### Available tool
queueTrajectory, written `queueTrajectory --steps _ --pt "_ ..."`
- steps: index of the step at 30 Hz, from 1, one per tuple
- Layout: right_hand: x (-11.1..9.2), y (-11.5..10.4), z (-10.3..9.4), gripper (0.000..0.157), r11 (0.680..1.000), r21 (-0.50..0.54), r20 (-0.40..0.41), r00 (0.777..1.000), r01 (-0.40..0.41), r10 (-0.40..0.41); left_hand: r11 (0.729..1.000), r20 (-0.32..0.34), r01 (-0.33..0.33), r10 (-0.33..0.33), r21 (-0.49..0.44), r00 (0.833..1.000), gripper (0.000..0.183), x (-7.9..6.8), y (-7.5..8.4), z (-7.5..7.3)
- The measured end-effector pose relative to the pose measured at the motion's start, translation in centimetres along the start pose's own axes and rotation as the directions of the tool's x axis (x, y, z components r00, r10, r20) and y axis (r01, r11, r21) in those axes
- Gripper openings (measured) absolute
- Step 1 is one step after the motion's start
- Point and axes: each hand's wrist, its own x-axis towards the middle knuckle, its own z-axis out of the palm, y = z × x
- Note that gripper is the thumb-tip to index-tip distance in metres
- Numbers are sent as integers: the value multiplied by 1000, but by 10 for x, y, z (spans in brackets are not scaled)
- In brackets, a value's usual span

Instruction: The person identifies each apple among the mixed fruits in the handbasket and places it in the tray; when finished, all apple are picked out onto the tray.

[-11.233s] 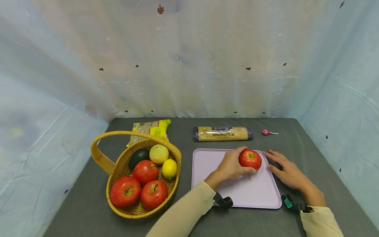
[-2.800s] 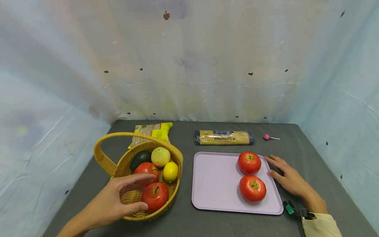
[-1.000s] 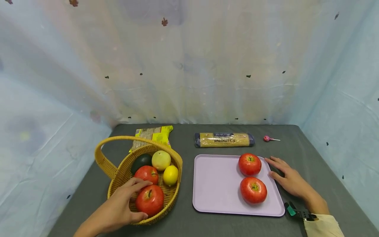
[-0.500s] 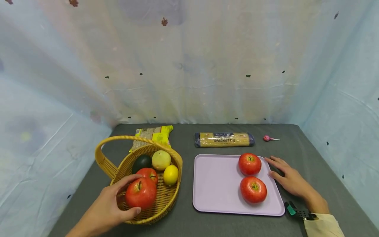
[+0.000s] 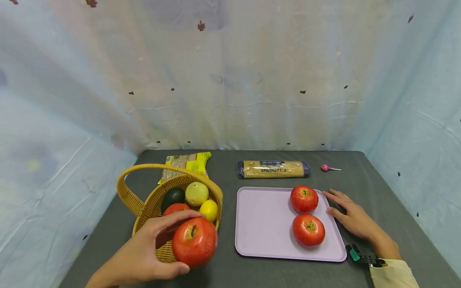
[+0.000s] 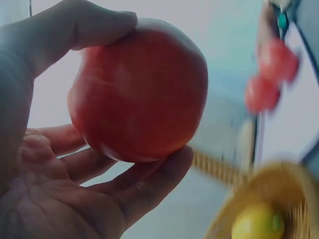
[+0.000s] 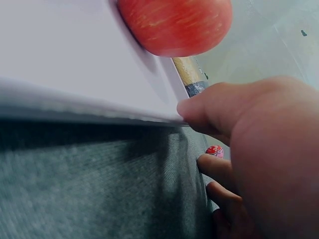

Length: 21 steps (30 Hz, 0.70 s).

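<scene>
My left hand (image 5: pixel 142 252) holds a red apple (image 5: pixel 195 242) between thumb and fingers, above the front right rim of the wicker basket (image 5: pixel 127 196). In the left wrist view the thumb lies on one side of the held apple (image 6: pixel 144 94), the fingertips on the other. Inside the basket are another red apple (image 5: pixel 175 208), partly hidden by the hand, a dark green avocado (image 5: pixel 173 199), a pale green round fruit (image 5: pixel 196 194) and a lemon (image 5: pixel 209 210). Two red apples sit on the lilac tray (image 5: pixel 263 224). My right hand (image 5: pixel 354 220) rests at the tray's right edge, thumb touching the rim.
Behind the tray lies a spaghetti packet (image 5: pixel 274 169), with a lollipop (image 5: pixel 327 168) to its right. A yellow bag (image 5: pixel 196 163) lies behind the basket, whose tall handle (image 5: pixel 158 166) arches over its left side. Curtains surround the grey table (image 5: pixel 223 276).
Over the longer span, a second apple came onto the tray. Within the last second, my left hand lifted another apple from the basket and moved it right. The right hand stayed at the tray.
</scene>
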Motion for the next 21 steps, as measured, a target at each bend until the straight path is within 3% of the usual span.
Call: queueTrajectory --steps 5,10,16,21 --pt "1 1 0 61 1000 2 1 1000 0 0 996 105 -71 76 -44 992 80 31 19 16" --pt "1 2 0 61 1000 0 -1 1000 3 -3 988 149 -129 140 -86 979 80 65 32 30" --pt "2 3 1 62 1000 0 5 1000 -13 13 976 125 -175 190 -128 974 82 97 41 49" --pt "1 3 1 62 1000 6 -1 1000 -5 5 971 72 -171 185 -165 980 81 116 46 65"
